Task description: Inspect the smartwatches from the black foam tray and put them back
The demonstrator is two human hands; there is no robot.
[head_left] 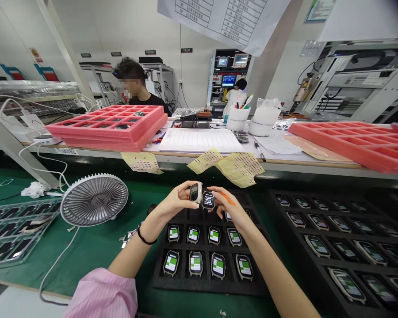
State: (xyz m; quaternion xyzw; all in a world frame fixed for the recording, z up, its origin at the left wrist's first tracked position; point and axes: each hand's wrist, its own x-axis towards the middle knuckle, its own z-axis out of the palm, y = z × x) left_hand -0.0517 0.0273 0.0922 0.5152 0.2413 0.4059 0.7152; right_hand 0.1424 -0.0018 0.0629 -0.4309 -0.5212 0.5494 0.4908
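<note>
Above the near black foam tray [212, 285], my two hands hold one watch body each, side by side. My left hand [176, 201] pinches a pale-cased smartwatch [195, 193] between thumb and fingers, its face turned sideways. The fingers of my right hand [234, 211] are closed on a second smartwatch [208, 200], whose dark screen shows lines of white text. A thin orange stick-like thing [227, 198] lies along that hand; its kind is unclear. Below, strapless watches with green-and-white screens, such as this watch [195, 263], fill pockets of the tray.
Right of the near tray lies another black foam tray [321, 278] of watches. A fan [94, 199] and clear plastic tray [20, 229] stand left. The shelf bears pink foam trays [109, 128], a paper form [200, 140] and white pots [238, 119]. Two people are beyond.
</note>
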